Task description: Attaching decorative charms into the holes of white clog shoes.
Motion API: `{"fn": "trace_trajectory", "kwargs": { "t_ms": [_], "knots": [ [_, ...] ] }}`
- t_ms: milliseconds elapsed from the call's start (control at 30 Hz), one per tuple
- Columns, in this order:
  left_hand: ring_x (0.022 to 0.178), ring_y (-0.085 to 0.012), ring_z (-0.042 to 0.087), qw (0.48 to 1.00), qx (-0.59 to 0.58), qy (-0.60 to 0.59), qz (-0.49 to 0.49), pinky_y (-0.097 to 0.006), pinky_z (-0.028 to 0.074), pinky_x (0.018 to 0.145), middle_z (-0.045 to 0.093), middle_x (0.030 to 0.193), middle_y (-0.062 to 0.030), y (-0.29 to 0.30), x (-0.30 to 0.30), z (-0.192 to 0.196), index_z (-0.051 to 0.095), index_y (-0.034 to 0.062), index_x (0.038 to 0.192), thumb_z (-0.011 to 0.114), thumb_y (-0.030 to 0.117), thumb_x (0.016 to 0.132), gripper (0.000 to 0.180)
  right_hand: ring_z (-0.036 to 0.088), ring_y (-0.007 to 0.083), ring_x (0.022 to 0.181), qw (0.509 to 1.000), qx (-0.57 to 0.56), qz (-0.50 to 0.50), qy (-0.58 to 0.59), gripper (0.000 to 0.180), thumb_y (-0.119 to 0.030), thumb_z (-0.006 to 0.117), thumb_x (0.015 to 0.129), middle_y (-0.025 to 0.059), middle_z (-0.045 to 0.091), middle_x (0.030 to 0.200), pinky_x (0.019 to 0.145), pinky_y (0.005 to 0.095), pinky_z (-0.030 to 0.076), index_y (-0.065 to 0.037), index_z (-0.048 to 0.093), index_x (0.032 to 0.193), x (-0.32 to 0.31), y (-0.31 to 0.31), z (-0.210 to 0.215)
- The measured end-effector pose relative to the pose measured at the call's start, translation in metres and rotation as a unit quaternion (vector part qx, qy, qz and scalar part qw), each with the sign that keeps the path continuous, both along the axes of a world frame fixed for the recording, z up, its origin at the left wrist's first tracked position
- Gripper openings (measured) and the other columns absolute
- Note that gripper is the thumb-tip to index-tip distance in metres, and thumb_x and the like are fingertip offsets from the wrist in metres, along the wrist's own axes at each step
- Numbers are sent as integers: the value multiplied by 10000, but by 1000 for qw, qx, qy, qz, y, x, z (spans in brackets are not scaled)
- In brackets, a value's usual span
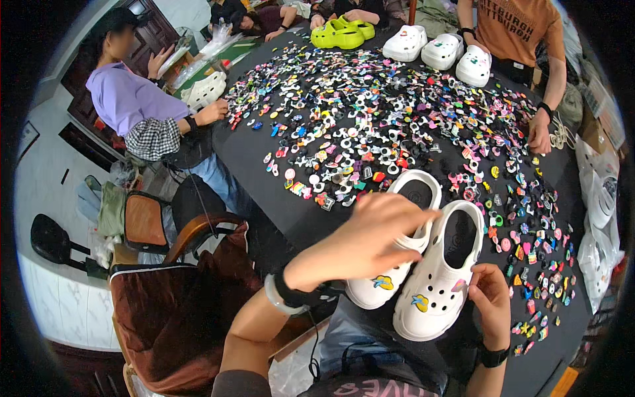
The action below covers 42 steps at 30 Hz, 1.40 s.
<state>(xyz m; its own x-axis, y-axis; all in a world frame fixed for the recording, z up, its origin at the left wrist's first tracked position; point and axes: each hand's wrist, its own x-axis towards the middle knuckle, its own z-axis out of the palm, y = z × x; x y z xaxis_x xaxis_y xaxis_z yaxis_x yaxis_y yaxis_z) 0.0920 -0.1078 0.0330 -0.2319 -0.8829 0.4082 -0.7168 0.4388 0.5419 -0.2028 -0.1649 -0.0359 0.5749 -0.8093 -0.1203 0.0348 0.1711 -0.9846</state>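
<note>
At the near edge of the black table (pixel 254 149), close beside each other: a left white clog (pixel 370 294) and a right white clog (pixel 428 308), both with uppers facing up, toes toward the person, heel straps toward the far side. Long axes nearly parallel, each slanting from upper right at the heel to lower left at the toe. On the left clog's toe, a yellow-and-blue charm (pixel 383 282); on the right clog's, a matching charm (pixel 419 303). Near the right clog's outer side, a small pink charm (pixel 458 285).

Of the hands, the left hand (pixel 377 235) over the left clog, thumb and forefinger spread apart; the right hand (pixel 491 298) at the right clog's outer side, fingers bent beside the pink charm, pinching or merely touching impossible to tell. Beyond, a broad scatter of colourful charms (pixel 357 112), green clogs (pixel 338 34) and three more white clogs (pixel 442 51).
</note>
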Motion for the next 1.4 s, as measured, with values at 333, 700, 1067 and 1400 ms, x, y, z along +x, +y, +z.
{"fn": "trace_trajectory", "kwargs": {
  "t_ms": [333,700,1067,1400],
  "knots": [
    [996,-254,631,906,-73,-24,416,-338,458,904,684,1021,-115,64,162,-65,672,25,1025,658,45,848,179,465,53,783,1000,-5,-15,10,277,-26,640,869,-39,492,856,725,189,376,-30,551,1131,2,4,4],
    [966,-306,601,921,-97,-75,369,-407,456,862,656,995,-112,31,158,-102,705,51,884,737,101,760,138,492,51,807,999,19,-26,26,221,-38,636,866,-34,528,889,730,191,390,-36,559,1073,-1,1,-1],
    [1078,-293,559,916,-41,-66,393,-394,393,976,637,1117,-101,11,168,-129,721,107,957,758,133,762,200,519,72,786,998,46,-26,28,193,-80,665,848,-22,556,866,724,208,402,-36,557,1002,-5,-5,-8],
    [944,-168,605,891,-131,185,394,-301,470,839,666,936,-56,19,165,-145,648,43,881,733,0,792,130,511,72,788,997,53,-33,35,215,-116,689,846,-22,542,853,739,217,403,-33,557,993,-8,-2,-5]
  ]
}}
